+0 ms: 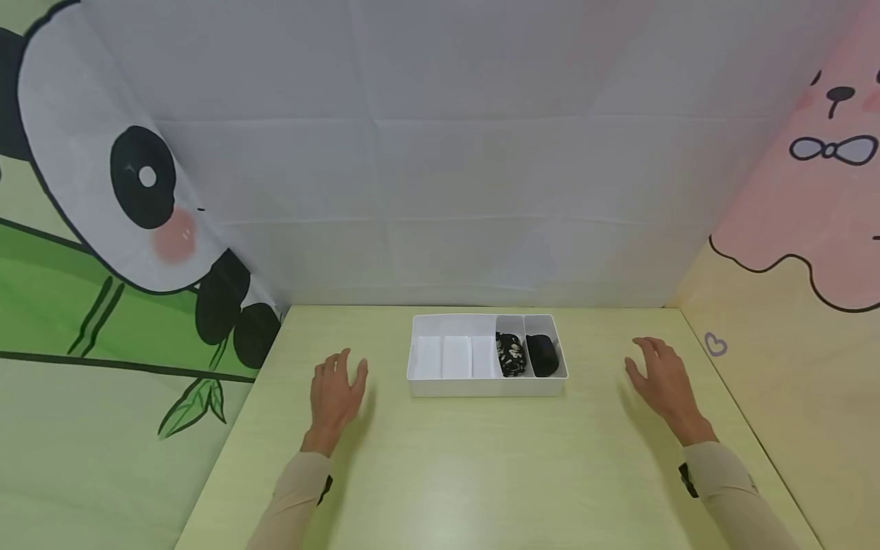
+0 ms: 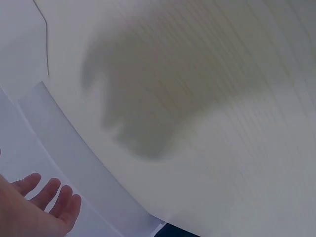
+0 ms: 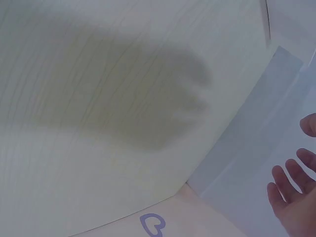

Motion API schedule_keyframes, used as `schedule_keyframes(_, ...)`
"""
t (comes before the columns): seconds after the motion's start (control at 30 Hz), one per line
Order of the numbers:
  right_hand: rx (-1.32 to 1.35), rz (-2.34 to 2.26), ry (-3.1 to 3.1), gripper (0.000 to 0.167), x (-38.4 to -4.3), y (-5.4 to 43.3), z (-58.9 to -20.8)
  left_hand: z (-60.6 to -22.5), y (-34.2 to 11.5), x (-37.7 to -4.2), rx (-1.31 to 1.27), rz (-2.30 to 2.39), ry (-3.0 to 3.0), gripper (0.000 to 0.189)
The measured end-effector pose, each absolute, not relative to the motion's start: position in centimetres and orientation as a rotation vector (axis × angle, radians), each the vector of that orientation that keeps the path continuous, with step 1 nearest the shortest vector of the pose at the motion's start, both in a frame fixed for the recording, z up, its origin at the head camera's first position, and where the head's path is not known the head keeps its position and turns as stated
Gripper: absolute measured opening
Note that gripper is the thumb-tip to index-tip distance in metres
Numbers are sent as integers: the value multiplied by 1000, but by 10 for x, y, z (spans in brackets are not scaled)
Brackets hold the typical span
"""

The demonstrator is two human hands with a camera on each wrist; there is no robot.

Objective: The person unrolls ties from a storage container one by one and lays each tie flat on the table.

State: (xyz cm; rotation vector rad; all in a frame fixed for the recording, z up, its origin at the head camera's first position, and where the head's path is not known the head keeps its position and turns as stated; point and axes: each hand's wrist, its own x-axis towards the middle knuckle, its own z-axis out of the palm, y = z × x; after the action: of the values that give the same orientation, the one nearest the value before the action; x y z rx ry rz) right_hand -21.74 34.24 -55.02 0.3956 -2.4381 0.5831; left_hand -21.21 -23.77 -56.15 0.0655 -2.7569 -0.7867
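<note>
A white divided tray stands on the table between my two hands. Its right-hand compartments contain a black patterned bundle, seemingly folded cloth, and a plain black rounded item whose kind I cannot tell. The left compartments hold nothing. To the left of the tray, my left hand hovers above the table, fingers loosely extended and holding nothing. My right hand is over the table's right side, also holding nothing, with its fingers relaxed. Each wrist view shows part of the hand, the left hand and the right hand.
The pale wooden table meets a white cloth backdrop at its far edge. A panda-printed cloth hangs on the left. On the right is a pink and yellow printed cloth. Shadows of both hands fall on the tabletop.
</note>
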Motion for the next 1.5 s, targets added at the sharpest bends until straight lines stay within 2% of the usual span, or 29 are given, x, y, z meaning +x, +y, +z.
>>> schedule_keyframes(0.47,417,610,-2383,34,-224,328,-550,-564,-223,-216,85,-914,-2707,61)
schedule_keyframes(0.8,377,628,-2397,33,-223,322,-552,-566,-210,-218,86,-972,-2600,54)
schedule_keyframes(1.5,366,754,-2410,33,-230,302,-551,-567,-193,-220,230,-1235,-2505,50)
